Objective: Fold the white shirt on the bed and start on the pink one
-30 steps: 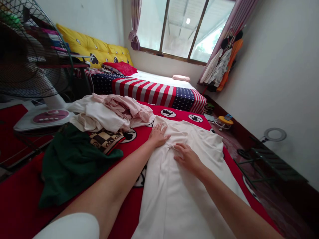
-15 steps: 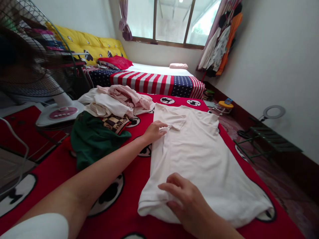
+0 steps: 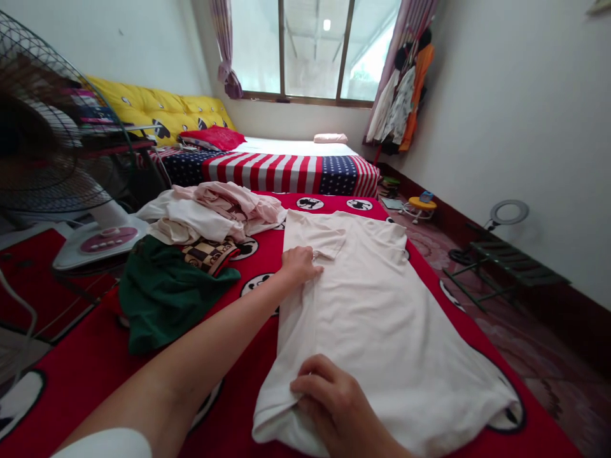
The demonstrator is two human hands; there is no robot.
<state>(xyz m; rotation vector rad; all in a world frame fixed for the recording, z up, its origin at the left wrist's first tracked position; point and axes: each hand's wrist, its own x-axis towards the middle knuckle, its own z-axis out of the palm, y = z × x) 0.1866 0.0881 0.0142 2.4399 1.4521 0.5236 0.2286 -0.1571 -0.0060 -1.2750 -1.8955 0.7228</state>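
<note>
One pale pink T-shirt (image 3: 382, 331) lies spread flat on a red printed bed (image 3: 265, 257). The left hand (image 3: 300, 266) rests open beside its sleeve; the right hand (image 3: 331, 407) curls around the shirt's folded lower edge.

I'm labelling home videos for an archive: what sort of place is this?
Most likely a bedroom in a home: there's a bed with a stars-and-stripes cover, a long yellow cushion along the wall, and clothes hanging beside the window.
</note>
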